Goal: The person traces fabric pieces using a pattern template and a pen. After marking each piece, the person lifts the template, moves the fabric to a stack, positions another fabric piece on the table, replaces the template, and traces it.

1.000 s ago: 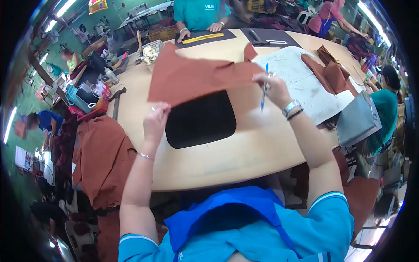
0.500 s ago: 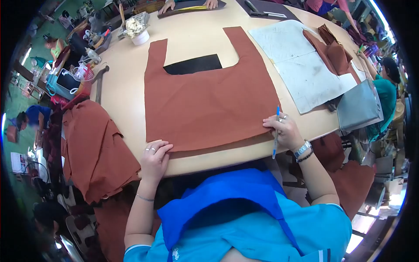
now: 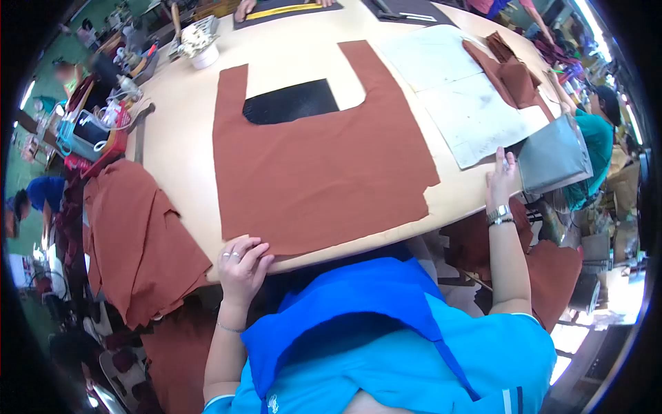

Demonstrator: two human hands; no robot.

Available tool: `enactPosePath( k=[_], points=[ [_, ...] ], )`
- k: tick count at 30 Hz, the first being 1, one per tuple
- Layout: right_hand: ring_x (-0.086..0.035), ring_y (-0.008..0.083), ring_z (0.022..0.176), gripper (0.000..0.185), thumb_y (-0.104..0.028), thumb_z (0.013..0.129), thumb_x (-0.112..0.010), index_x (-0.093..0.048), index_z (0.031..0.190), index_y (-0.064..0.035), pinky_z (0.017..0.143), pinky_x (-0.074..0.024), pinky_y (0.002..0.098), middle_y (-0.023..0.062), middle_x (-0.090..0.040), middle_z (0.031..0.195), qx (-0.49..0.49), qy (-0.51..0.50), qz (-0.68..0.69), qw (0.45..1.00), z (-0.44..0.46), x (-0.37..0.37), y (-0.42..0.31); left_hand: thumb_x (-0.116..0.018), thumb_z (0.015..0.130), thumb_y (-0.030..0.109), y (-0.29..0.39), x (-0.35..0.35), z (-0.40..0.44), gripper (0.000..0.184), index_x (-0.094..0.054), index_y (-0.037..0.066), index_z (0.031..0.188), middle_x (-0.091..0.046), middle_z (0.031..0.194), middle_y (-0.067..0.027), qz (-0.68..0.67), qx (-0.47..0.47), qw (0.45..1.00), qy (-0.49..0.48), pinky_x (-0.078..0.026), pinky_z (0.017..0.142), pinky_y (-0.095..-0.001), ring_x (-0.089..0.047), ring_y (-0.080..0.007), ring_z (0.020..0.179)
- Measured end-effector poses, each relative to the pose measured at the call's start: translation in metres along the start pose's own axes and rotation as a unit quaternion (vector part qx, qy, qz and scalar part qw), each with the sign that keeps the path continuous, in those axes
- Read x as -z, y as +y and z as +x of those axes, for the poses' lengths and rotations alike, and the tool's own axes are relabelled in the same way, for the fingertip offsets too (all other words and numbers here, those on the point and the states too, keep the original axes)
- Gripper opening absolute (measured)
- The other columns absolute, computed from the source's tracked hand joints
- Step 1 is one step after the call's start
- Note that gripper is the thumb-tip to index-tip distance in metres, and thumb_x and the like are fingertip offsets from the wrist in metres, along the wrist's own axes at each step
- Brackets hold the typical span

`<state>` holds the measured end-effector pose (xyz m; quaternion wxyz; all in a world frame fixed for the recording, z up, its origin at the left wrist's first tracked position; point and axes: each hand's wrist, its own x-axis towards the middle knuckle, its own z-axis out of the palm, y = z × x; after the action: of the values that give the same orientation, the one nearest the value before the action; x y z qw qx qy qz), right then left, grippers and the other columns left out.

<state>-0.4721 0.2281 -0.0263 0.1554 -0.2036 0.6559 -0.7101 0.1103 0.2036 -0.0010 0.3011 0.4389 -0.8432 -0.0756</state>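
Observation:
A rust-brown cut fabric piece with two strap-like arms lies spread on the table, its near edge close to the table's front. My left hand is closed at its near left corner, thumb and fingers pinching the edge. Off the fabric to the right, my right hand has its fingers stretched forward beside a grey folder and the near corner of a white pattern sheet. No pen shows in it. A black flat piece is partly covered by the fabric's inner curve.
Brown fabric hangs over the table's left edge, near a hammer and a red basket of supplies. A white pot stands at the back left. Crumpled brown fabric lies on the pattern sheet. Co-workers sit around the table.
My right hand has let go of the fabric's right corner and moved right to the folder. The blue pen it held is out of sight. My left hand stays at the left corner.

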Motion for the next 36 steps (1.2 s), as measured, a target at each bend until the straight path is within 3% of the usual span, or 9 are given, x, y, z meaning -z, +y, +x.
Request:
enactPosePath(
  k=[5, 10, 12, 14, 20, 23, 29, 34, 36],
  points=[
    [-0.051, 0.0184, 0.108, 0.062, -0.043, 0.087, -0.072, -0.044, 0.136, -0.0162, 0.081, -0.0456, 0.035, 0.0008, -0.055, 0.12, -0.161, 0.041, 0.05, 0.985, 0.019, -0.013, -0.015, -0.057, 0.09, 0.047, -0.005, 0.001, -0.007, 0.038, -0.073, 0.012, 0.093, -0.066, 0.104, -0.0052, 0.012, -0.007, 1.0, -0.013, -0.04, 0.093, -0.0422, -0.059, -0.0282, 0.106],
    [-0.043, 0.0028, 0.052, 0.028, -0.034, 0.082, -0.079, -0.06, 0.096, -0.0179, 0.038, -0.0254, 0.0204, -0.0074, -0.056, 0.076, -0.166, 0.007, 0.018, 0.986, 0.053, -0.034, -0.037, -0.058, 0.09, 0.041, -0.002, 0.006, -0.005, 0.031, -0.073, 0.014, 0.093, -0.066, 0.104, -0.004, 0.033, 0.005, 0.999, -0.009, -0.038, 0.092, -0.0406, -0.058, -0.0262, 0.105],
    [-0.053, 0.0083, 0.062, 0.028, -0.023, 0.085, -0.074, -0.062, 0.106, -0.0091, 0.049, -0.0403, 0.0237, -0.0006, -0.061, 0.084, -0.031, -0.061, 0.032, 0.997, 0.083, -0.046, -0.048, -0.06, 0.09, 0.033, -0.001, 0.011, 0.001, 0.024, -0.073, 0.013, 0.093, -0.066, 0.104, -0.0043, 0.03, 0.011, 0.999, -0.009, -0.038, 0.09, -0.04, -0.058, -0.0255, 0.103],
    [-0.059, 0.0153, 0.103, 0.032, -0.014, 0.089, -0.068, -0.059, 0.118, -0.0005, 0.093, -0.047, 0.0333, 0.0047, -0.064, 0.11, 0.052, -0.109, 0.091, 0.989, 0.092, -0.076, -0.099, -0.06, 0.09, 0.03, 0.0, 0.017, 0.015, 0.022, -0.073, 0.013, 0.094, -0.066, 0.104, -0.005, -0.006, 0.034, 0.999, 0.011, -0.038, 0.091, -0.04, -0.058, -0.0261, 0.103],
    [-0.064, 0.0163, 0.086, 0.029, -0.021, 0.091, -0.065, -0.061, 0.112, -0.0021, 0.08, -0.0527, 0.0317, 0.0055, -0.066, 0.101, 0.242, -0.213, 0.124, 0.938, 0.047, -0.162, -0.249, -0.055, 0.096, 0.018, -0.017, 0.017, 0.077, 0.021, -0.07, 0.004, 0.1, -0.066, 0.107, -0.012, -0.227, 0.067, 0.967, 0.089, -0.045, 0.09, -0.0342, -0.061, -0.0236, 0.1],
    [-0.063, 0.0216, 0.079, 0.028, -0.024, 0.093, -0.058, -0.062, 0.107, 0.0003, 0.076, -0.0515, 0.0366, 0.0105, -0.066, 0.094, 0.173, -0.332, 0.18, 0.909, -0.002, -0.194, -0.304, -0.049, 0.102, 0.025, -0.02, 0.013, 0.121, 0.031, -0.067, 0.002, 0.112, -0.066, 0.113, -0.0097, -0.374, 0.161, 0.91, 0.076, -0.044, 0.094, -0.0336, -0.06, -0.0224, 0.104],
    [-0.064, 0.0235, 0.076, 0.029, -0.025, 0.095, -0.056, -0.061, 0.106, 0.0014, 0.069, -0.0519, 0.0395, 0.0115, -0.066, 0.094, 0.024, -0.499, 0.271, 0.823, -0.114, -0.206, -0.335, -0.052, 0.091, 0.063, -0.021, -0.017, 0.191, 0.079, -0.036, 0.009, 0.147, -0.043, 0.145, -0.0114, -0.72, 0.349, 0.599, -0.035, -0.038, 0.104, -0.0385, -0.047, -0.0231, 0.128],
    [-0.063, 0.0127, 0.085, 0.031, -0.024, 0.091, -0.066, -0.061, 0.115, -0.0041, 0.078, -0.0523, 0.029, 0.0042, -0.066, 0.102, -0.037, -0.537, 0.187, 0.822, -0.029, -0.192, -0.256, -0.059, 0.094, 0.046, -0.022, -0.005, 0.177, 0.072, -0.033, 0.005, 0.147, -0.052, 0.133, -0.0135, -0.724, 0.324, 0.606, -0.061, -0.047, 0.095, -0.0387, -0.053, -0.022, 0.12],
    [-0.063, 0.0103, 0.086, 0.033, -0.024, 0.09, -0.068, -0.061, 0.117, -0.0053, 0.079, -0.0521, 0.0265, 0.0029, -0.066, 0.103, 0.01, -0.512, 0.082, 0.855, -0.018, -0.181, -0.226, -0.063, 0.093, 0.033, -0.06, -0.01, 0.154, 0.068, -0.034, 0.002, 0.145, -0.055, 0.128, -0.0135, -0.619, 0.341, 0.707, -0.034, -0.051, 0.089, -0.0353, -0.057, -0.0195, 0.111]
  ],
)
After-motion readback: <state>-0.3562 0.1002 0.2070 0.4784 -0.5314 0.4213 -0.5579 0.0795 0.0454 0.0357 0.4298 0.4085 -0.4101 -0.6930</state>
